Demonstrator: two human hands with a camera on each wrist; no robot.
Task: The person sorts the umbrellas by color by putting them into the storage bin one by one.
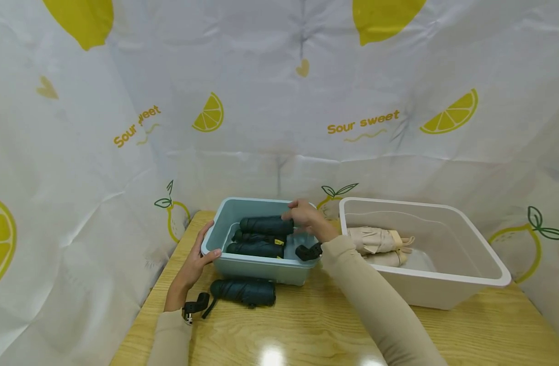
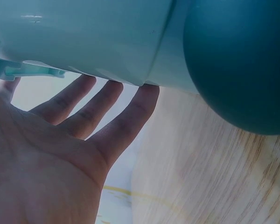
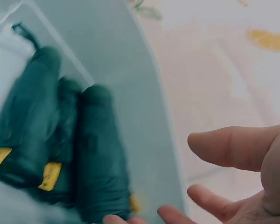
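Observation:
In the head view, three folded dark green umbrellas (image 1: pixel 255 249) lie side by side in a light blue basin (image 1: pixel 261 265). My left hand (image 1: pixel 194 262) rests at the basin's front left corner, its thumb at the rim. In the left wrist view its fairly straight fingers (image 2: pixel 123 119) touch the outer wall. My right hand (image 1: pixel 307 216) hovers over the basin's right side, by the end of the farthest umbrella (image 3: pixel 100 149). The right wrist view shows its thumb and fingers spread, holding nothing. Another dark green umbrella (image 1: pixel 245 293) lies on the table before the basin.
A larger white bin (image 1: pixel 426 284) stands to the right, with folded beige umbrellas (image 1: pixel 375 240) at its left end. The wooden table (image 1: pixel 307 330) is bordered by a white lemon-print sheet (image 1: pixel 270 127) behind and at the sides.

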